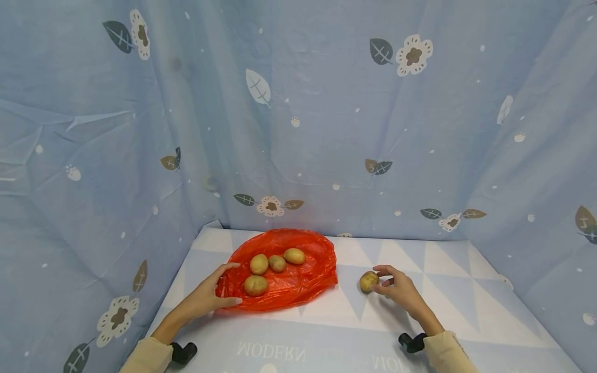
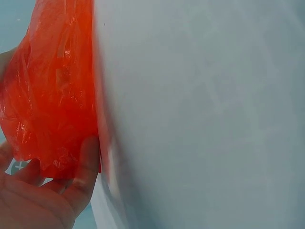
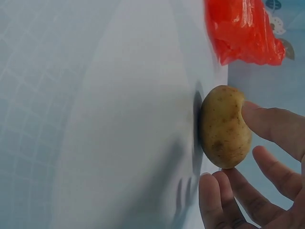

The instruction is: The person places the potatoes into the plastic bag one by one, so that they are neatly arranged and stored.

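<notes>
A red plastic bag [image 1: 298,290] lies spread on the table, with several potatoes [image 1: 256,285] resting on it. My left hand [image 1: 210,290] holds the bag's left end, thumb along the near side and fingers round the far side. In the left wrist view, the thumb [image 2: 88,157] overlaps the bag's red film [image 2: 57,95]. To the right of the bag, a single potato [image 3: 225,126] with brown spots is pinched by my right hand [image 1: 401,290]. Its thumb touches one side and the fingertips meet the lower end. The potato is at or just above the table; which, I cannot tell.
A pale table cover [image 1: 443,300] with triangles and printed letters lies under everything. Blue patterned curtains [image 1: 326,129] hang behind and on both sides. Dark wrist mounts [image 1: 183,353] show at both sleeves.
</notes>
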`<state>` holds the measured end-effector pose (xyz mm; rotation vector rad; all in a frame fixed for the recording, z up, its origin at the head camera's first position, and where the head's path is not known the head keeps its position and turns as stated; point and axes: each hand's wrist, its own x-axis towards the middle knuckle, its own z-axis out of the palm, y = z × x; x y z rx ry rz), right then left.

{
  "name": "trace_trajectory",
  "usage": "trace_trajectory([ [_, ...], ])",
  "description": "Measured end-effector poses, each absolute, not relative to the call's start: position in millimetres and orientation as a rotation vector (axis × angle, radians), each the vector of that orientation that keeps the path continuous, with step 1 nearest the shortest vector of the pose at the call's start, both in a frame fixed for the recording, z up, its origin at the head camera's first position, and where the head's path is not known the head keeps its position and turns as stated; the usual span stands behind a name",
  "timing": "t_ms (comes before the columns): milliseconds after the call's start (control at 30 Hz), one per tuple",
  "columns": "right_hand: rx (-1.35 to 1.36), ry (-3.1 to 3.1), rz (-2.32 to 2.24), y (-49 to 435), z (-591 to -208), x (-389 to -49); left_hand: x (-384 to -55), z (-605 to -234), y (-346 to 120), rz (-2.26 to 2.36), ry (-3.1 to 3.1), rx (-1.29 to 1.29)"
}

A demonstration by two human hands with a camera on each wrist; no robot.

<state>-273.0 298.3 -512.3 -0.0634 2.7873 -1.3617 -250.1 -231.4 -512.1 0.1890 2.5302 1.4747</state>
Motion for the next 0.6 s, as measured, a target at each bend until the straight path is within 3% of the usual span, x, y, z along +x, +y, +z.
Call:
trace_trajectory([
  [600,-0.063,2.794,-1.317,289.2,-524.2,-286.7,-249.8,-513.0,-231.4,1.487,2.530,0.200],
])
